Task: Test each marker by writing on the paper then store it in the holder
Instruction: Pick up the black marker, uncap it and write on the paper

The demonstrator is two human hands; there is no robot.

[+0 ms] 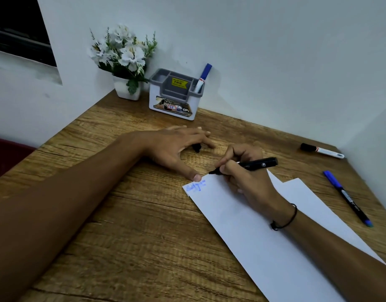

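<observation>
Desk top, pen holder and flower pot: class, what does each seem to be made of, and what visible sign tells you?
Brown desk top: wood or a wood-look laminate, matt; grain lines and cracks show, but which one stays open.
White and grey pen holder: likely moulded plastic, smooth, with rounded compartments.
White square flower pot: ceramic or plastic, smooth; cannot tell which.

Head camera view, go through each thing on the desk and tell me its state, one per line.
Black marker: uncapped, held in right hand, tip at paper edge.
Black cap: under left hand.
Paper: flat, blue scribble at corner.
Holder: upright, one blue-capped marker inside.
Black-capped marker: lying, capped.
Blue marker: lying, capped.
</observation>
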